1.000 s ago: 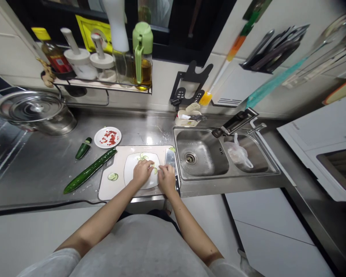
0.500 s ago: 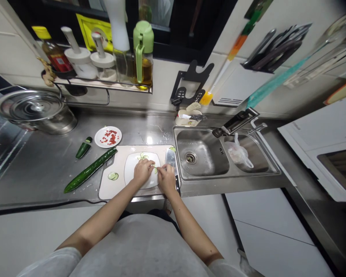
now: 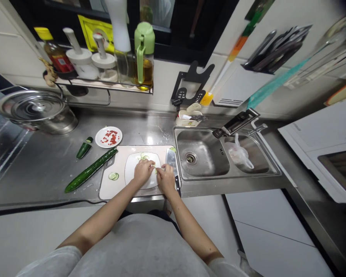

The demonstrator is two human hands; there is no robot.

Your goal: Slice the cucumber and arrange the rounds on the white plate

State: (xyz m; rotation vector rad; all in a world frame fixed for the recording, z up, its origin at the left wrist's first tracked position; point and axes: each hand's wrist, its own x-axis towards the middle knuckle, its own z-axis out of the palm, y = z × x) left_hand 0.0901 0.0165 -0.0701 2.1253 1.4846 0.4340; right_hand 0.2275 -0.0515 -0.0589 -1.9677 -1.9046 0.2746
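A white square plate [image 3: 129,169] lies on the pale cutting board [image 3: 119,154]. Thin cucumber slices [image 3: 144,156] are arranged near the plate's far edge. My left hand [image 3: 143,172] is over the plate's middle, its fingertips pinched at a cucumber slice. From the right, my right hand [image 3: 166,180] meets it, thumb and finger closed on a cucumber slice [image 3: 155,171] by the plate's right edge; the fingers partly cover it. Beside that hand rests a kitchen knife [image 3: 171,157] with a black handle. A few more slices [image 3: 113,176] sit on the board's left.
A long cucumber [image 3: 89,172] leans over the board's left edge, with a cut cucumber piece [image 3: 83,149] beyond. Behind is a small white plate [image 3: 100,144] of red bits. A lidded steel pot [image 3: 54,121] stands far left; a double sink [image 3: 203,173] is on the right.
My right hand's fingertips have shifted slightly left, towards my left hand, covering more of the slice at the plate's right side. My left hand stays nearly in place.
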